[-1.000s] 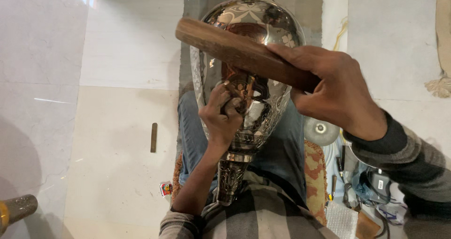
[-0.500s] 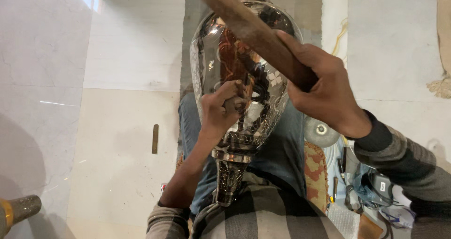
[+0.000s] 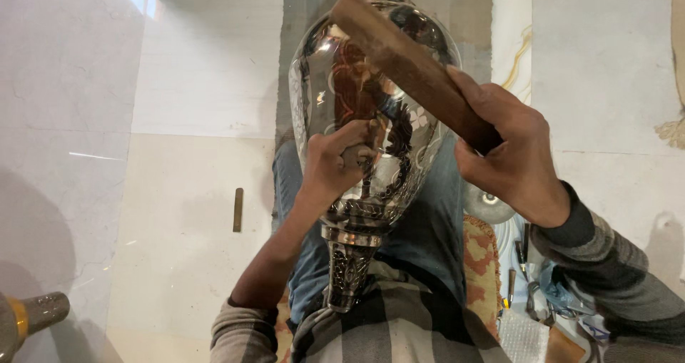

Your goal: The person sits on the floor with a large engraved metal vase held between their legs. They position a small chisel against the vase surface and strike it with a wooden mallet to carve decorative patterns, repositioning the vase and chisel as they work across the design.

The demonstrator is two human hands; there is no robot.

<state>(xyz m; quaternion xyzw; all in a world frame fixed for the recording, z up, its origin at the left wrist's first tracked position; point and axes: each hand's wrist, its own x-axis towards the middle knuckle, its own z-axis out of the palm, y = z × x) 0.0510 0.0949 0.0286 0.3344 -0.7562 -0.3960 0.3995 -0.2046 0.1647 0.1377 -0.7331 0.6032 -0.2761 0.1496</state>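
Observation:
A large shiny metal vase (image 3: pixel 335 84) with engraved patterns lies across my lap, its narrow ornate neck pointing toward me. My left hand (image 3: pixel 335 164) is closed around a small metal punch held against the vase's belly. My right hand (image 3: pixel 510 156) grips a long brown wooden block (image 3: pixel 399 56), which is raised at an angle above the vase and the punch. The punch's tip is mostly hidden by my fingers.
A pale marble floor (image 3: pixel 178 192) lies beneath, with a small brass bar (image 3: pixel 237 209) on it left of my leg. A metal object with a yellow band (image 3: pixel 28 316) sits at the lower left. Several hand tools (image 3: pixel 528 277) and a round metal piece (image 3: pixel 489 204) lie at my right.
My right hand has swung the wooden block up and to the right, from lying nearly level over the vase to a steep diagonal. My left hand stays on the punch.

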